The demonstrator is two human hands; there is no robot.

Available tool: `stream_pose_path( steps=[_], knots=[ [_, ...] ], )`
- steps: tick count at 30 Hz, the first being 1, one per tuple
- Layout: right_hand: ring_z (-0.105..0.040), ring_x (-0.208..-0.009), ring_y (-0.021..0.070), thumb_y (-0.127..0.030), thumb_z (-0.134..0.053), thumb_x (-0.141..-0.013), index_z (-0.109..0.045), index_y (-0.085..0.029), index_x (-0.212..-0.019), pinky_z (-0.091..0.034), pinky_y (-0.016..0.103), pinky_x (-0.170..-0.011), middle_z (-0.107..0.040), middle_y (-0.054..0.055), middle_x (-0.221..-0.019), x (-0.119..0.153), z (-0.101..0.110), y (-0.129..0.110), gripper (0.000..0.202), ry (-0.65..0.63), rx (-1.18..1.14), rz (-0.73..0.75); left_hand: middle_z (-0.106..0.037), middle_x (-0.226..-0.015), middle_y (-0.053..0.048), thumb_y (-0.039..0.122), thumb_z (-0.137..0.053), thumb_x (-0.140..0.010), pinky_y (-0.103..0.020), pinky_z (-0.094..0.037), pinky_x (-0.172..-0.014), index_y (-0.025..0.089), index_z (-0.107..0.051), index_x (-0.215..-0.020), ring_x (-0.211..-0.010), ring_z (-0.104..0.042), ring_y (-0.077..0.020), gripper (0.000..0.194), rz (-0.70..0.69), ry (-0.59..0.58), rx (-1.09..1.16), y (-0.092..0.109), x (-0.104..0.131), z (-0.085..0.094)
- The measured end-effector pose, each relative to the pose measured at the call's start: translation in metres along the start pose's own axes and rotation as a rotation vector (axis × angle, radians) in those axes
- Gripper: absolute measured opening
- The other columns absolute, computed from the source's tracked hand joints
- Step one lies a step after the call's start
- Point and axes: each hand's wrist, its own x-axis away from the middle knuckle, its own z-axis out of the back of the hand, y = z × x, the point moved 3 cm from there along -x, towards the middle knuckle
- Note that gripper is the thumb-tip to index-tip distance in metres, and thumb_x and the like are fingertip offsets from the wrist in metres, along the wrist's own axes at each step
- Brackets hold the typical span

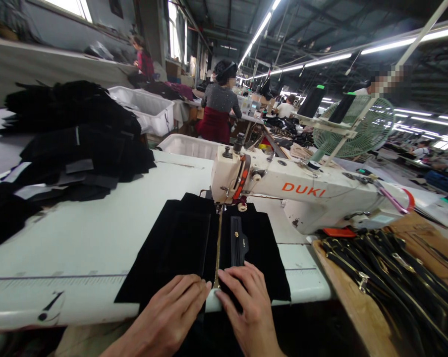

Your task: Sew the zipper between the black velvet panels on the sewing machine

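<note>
Black fabric (179,238) lies flat on the pale sewing table, its far edge under the head of a white sewing machine (261,173). A gold-toothed zipper (219,248) runs down its middle, from the needle area to the front edge. On the right part of the fabric sits a dark patch with a short zipper (237,240). My left hand (172,310) presses on the fabric left of the zipper, fingers together. My right hand (246,300) holds the zipper's near end and fabric edge, thumb and fingers around it.
Stacks of black fabric pieces (79,148) cover the table's left side. Several gold-toothed zippers (380,272) lie on a board at the right. White bins (153,111), thread cones (311,101) and a fan (372,129) stand behind. A person (218,104) sits farther back.
</note>
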Motion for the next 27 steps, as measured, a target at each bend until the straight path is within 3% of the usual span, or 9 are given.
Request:
stream_pose_path(
  steps=[4, 12, 17, 20, 25, 27],
  knots=[
    [-0.065, -0.093, 0.0198, -0.014, -0.056, -0.097, -0.065, -0.024, -0.109, -0.050, 0.044, -0.096, -0.069, 0.003, -0.098, -0.006, -0.001, -0.001, 0.018, -0.002, -0.046, -0.003, -0.067, -0.092, -0.005, 0.010, -0.029, -0.107, -0.026, -0.054, -0.079, 0.012, -0.066, -0.108, -0.086, -0.062, -0.0174, 0.038, 0.053, 0.044, 0.044, -0.002, -0.003, -0.001],
    [-0.065, -0.086, 0.0172, -0.011, -0.062, -0.092, -0.065, -0.022, -0.099, -0.048, 0.044, -0.101, -0.068, 0.000, -0.088, -0.010, -0.002, -0.005, 0.014, 0.040, -0.103, -0.026, -0.068, -0.097, -0.006, 0.006, -0.034, -0.104, -0.026, -0.054, -0.083, 0.012, -0.066, -0.113, -0.092, -0.062, -0.0174, 0.034, 0.066, 0.108, 0.089, -0.002, -0.001, 0.002],
    [-0.065, -0.083, 0.0167, -0.012, -0.061, -0.092, -0.064, -0.023, -0.095, -0.048, 0.043, -0.098, -0.067, -0.001, -0.084, -0.013, -0.002, -0.006, 0.012, 0.072, -0.127, -0.058, -0.069, -0.105, -0.006, 0.005, -0.034, -0.105, -0.030, -0.051, -0.093, 0.011, -0.065, -0.118, -0.102, -0.061, -0.0192, 0.034, 0.016, 0.003, 0.055, -0.001, 0.008, -0.003],
    [-0.064, -0.081, 0.0176, -0.015, -0.060, -0.093, -0.064, -0.022, -0.091, -0.051, 0.039, -0.088, -0.066, 0.000, -0.083, -0.013, -0.002, -0.003, 0.009, 0.069, -0.127, -0.065, -0.069, -0.109, -0.005, 0.001, -0.031, -0.103, -0.031, -0.046, -0.099, 0.011, -0.065, -0.119, -0.107, -0.060, -0.0199, 0.038, -0.036, -0.008, -0.009, 0.000, 0.003, 0.003],
    [-0.063, -0.084, 0.0204, -0.032, -0.044, -0.103, -0.068, -0.026, -0.106, -0.049, 0.034, -0.070, -0.069, 0.005, -0.096, -0.010, -0.015, 0.007, 0.025, 0.072, -0.070, -0.028, -0.069, -0.085, 0.000, 0.002, -0.032, -0.100, -0.021, -0.047, -0.089, 0.016, -0.067, -0.098, -0.080, -0.062, -0.0139, 0.037, -0.072, 0.066, 0.024, -0.004, -0.019, 0.011],
    [-0.062, -0.080, 0.0207, -0.036, -0.039, -0.104, -0.069, -0.027, -0.101, -0.046, 0.034, -0.065, -0.070, 0.004, -0.092, -0.009, -0.024, 0.011, 0.031, 0.120, -0.072, 0.031, -0.069, -0.086, 0.000, 0.001, -0.035, -0.096, -0.019, -0.047, -0.092, 0.018, -0.066, -0.092, -0.082, -0.063, -0.0132, 0.036, -0.046, 0.086, 0.027, -0.010, -0.020, 0.007]
  ],
)
